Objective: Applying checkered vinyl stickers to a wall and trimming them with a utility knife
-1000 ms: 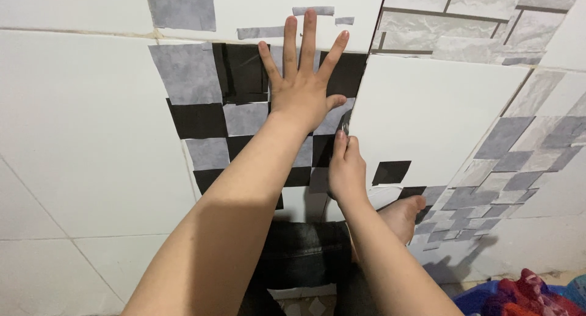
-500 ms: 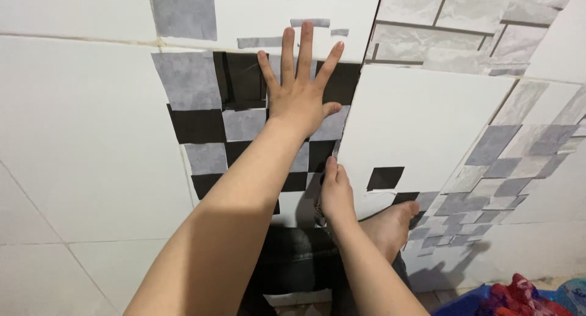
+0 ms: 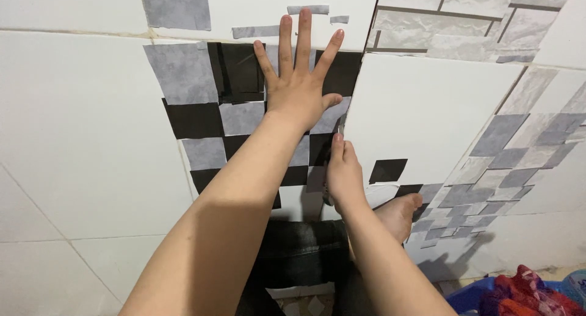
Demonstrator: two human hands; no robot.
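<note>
Since a second ago: right hand (image 3: 343,172) lower along the seam; left hand (image 3: 300,87) unmoved.
Upper centre: left hand open, fingers splayed, flat on black-and-grey checkered sheet (image 3: 201,117) on white tile wall (image 3: 79,120). Centre: right hand closed around small tool, kind unclear, at sheet's right edge. Advised: firm pressure, short steady strokes.

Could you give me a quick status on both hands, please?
Left hand flat, fingers spread on checkered sheet. Right hand gripping small tool, hard to identify, at sheet's edge. Bare foot close below.
</note>
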